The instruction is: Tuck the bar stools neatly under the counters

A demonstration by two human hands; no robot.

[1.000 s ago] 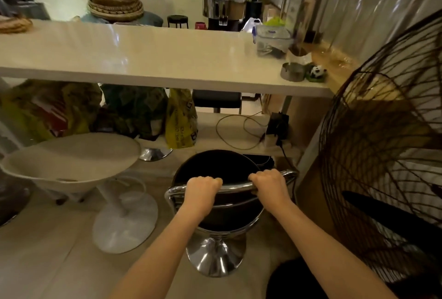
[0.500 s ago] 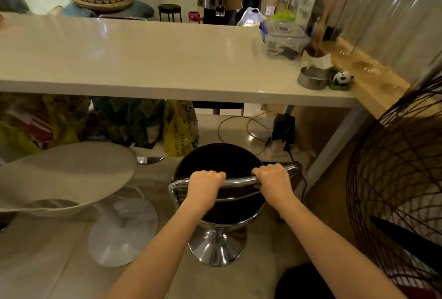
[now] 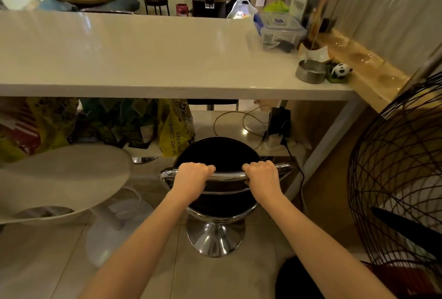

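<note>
A black bar stool [image 3: 218, 152] with a chrome back rail and chrome pedestal base stands on the tiled floor in front of the white counter [image 3: 143, 59]. My left hand [image 3: 193, 175] and my right hand [image 3: 262, 175] both grip the chrome rail, side by side. The seat's far edge reaches the low shelf under the counter. To the left, a white stool [image 3: 62, 179] on a white pedestal stands out from the counter.
A tall wire fan guard [image 3: 401, 179] stands close on the right. Bags [image 3: 175, 129], a cable and a charger lie on the low shelf. A metal tin [image 3: 309, 71], a panda figure and a plastic box sit on the counter's right end.
The black stool has slid forward toward the counter with both hands on its rail. The view has moved closer and the fan has shifted to the right.
</note>
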